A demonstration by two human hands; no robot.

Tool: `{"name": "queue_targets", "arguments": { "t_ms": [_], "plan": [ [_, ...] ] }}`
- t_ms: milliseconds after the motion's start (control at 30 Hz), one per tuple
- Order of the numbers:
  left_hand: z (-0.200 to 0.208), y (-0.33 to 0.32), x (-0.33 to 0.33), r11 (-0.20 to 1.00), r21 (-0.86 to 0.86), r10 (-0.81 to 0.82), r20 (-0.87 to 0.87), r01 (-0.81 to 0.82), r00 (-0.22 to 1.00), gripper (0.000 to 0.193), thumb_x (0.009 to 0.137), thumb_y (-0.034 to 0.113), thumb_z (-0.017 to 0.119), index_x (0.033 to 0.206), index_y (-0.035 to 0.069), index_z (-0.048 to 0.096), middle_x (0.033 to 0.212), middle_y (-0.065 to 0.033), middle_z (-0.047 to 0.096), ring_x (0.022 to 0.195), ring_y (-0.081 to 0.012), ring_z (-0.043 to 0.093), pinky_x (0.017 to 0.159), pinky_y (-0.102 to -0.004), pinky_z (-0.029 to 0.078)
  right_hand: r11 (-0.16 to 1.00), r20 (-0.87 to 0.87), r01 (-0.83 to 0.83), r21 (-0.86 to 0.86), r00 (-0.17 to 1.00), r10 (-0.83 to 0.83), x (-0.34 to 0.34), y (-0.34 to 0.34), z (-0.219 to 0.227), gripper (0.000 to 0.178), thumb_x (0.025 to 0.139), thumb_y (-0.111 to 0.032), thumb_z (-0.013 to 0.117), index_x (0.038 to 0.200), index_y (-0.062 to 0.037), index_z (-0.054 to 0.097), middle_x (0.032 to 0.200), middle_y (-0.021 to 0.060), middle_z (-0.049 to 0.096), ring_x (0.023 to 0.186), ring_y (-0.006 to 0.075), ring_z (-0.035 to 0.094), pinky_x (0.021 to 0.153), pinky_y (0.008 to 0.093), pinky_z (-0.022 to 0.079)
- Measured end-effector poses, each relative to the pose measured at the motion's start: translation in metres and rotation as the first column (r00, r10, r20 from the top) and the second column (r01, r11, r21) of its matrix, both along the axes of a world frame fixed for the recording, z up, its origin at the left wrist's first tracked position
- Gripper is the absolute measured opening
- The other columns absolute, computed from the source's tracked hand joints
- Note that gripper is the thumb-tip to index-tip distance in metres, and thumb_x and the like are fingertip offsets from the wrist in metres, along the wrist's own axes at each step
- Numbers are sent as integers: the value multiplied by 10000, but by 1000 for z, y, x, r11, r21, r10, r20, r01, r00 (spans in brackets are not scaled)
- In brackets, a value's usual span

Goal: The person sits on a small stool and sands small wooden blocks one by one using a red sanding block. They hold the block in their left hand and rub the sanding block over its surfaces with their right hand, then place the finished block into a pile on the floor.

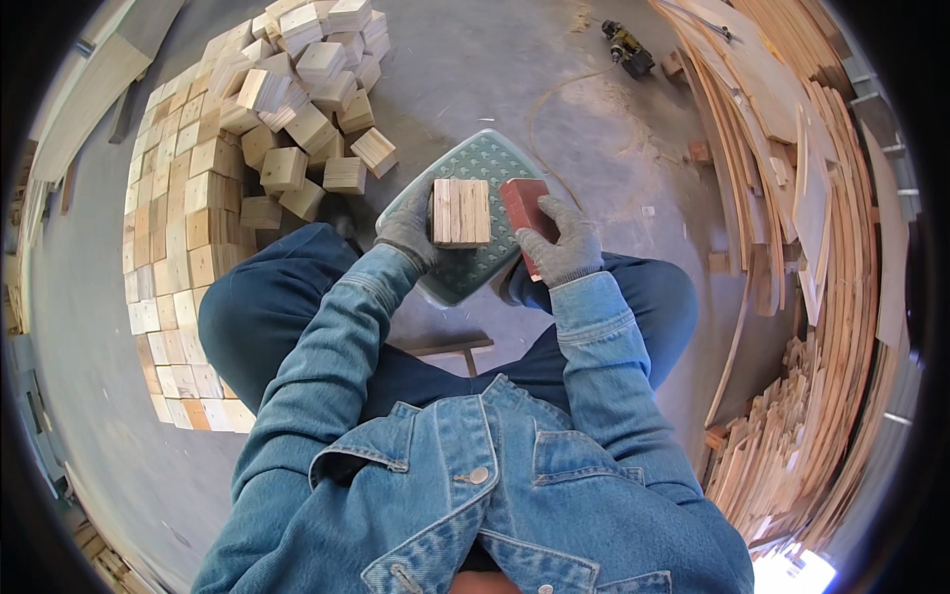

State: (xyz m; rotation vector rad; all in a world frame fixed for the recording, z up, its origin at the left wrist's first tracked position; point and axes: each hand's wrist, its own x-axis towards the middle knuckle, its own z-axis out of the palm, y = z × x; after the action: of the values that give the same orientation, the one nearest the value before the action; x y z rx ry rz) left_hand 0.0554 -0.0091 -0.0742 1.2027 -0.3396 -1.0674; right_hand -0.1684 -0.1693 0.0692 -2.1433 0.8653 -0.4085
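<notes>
My left hand (408,228), in a grey knit glove, grips a squared wooden block (461,213) by its left side. Its pale, streaked face is turned up. In my right hand (568,244), gloved alike, is a reddish-brown sanding block (523,202), with fingers and thumb closed round its right side. A narrow gap separates the two blocks. Both are over a green plastic stool-like piece (485,150) with a patterned top, between my knees. Part of the left fingers is hidden behind the wooden block.
Left of me, many wooden blocks stand in a neat stack (173,233), with a loose heap of blocks (307,119) at its far end. A cordless power tool (627,49) lies on the floor at the far right. Long boards and strips (841,228) line the right side.
</notes>
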Motion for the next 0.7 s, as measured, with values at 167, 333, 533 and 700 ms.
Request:
{"name": "queue_targets", "arguments": {
  "t_ms": [167,333,533,700],
  "plan": [
    [18,6,-9,952,305,-185,671,-40,718,1016,746,288,885,1627,184,390,1560,-189,536,1423,-389,557,1218,-439,452,1000,86,-19,-21,996,20,-2,7,6,598,835,-220,892,1339,33,693,1417,269,636,1294,403,641,1136,454,516],
    [38,7,-30,883,455,-315,755,-114,575,1167,692,374,920,1681,237,315,1635,-180,441,1492,-406,484,1244,-472,421,893,100,-175,-414,967,236,1,30,9,594,793,-217,885,1335,-37,721,1436,235,639,1227,438,650,1108,514,516],
    [65,2,-40,888,448,-296,728,-102,618,1086,611,452,969,1540,164,486,1476,-186,592,1371,-392,590,1172,-460,476,759,-242,-363,-541,931,272,6,67,19,626,811,-355,830,1383,-125,719,1525,160,594,1211,430,615,1015,568,505],
    [78,4,-43,930,350,-204,743,-110,638,937,603,427,956,1413,150,575,1359,-197,654,1313,-396,626,1139,-455,493,753,-219,-332,-568,943,251,16,60,8,643,812,-334,823,1414,-151,694,1536,153,586,1183,434,619,1018,572,501]
  ]
}}
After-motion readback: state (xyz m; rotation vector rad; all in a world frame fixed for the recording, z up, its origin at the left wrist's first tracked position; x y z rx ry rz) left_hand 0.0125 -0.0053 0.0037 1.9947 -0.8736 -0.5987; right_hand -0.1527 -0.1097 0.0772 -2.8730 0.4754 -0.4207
